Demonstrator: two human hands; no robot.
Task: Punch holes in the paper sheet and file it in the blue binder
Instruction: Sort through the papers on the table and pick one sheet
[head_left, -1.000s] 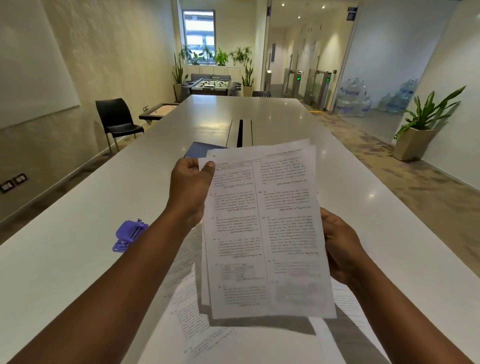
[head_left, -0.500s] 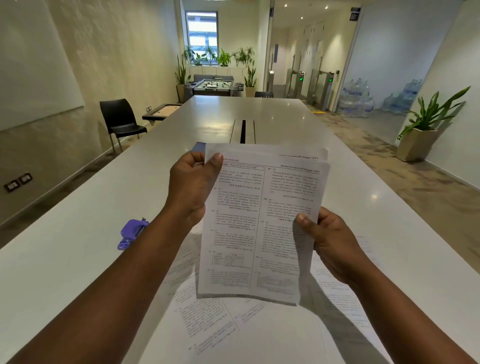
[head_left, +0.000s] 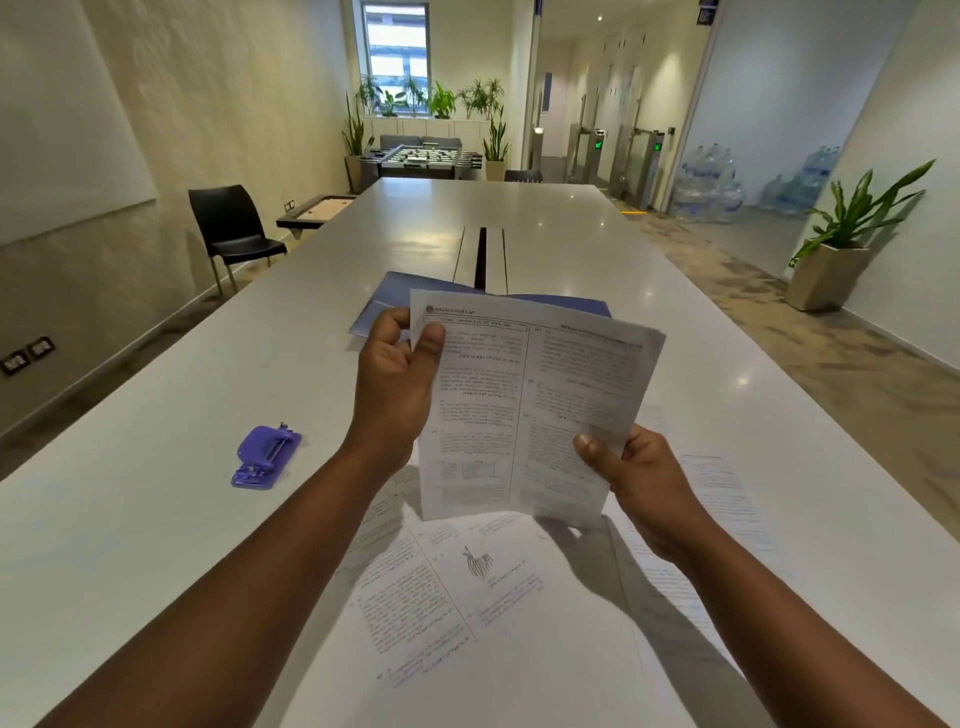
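Printed paper sheet (head_left: 524, 410) aloft, bowed, before flat blue binder (head_left: 384, 304)

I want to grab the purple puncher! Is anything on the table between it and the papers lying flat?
No. In the head view, only bare white tabletop lies between the purple plastic hole punch and the loose printed sheets lying flat.

The sheet (head_left: 530, 410) I'm holding is hiding most of the blue binder (head_left: 384, 306); its print is blurring, and my forearms are running off-frame.
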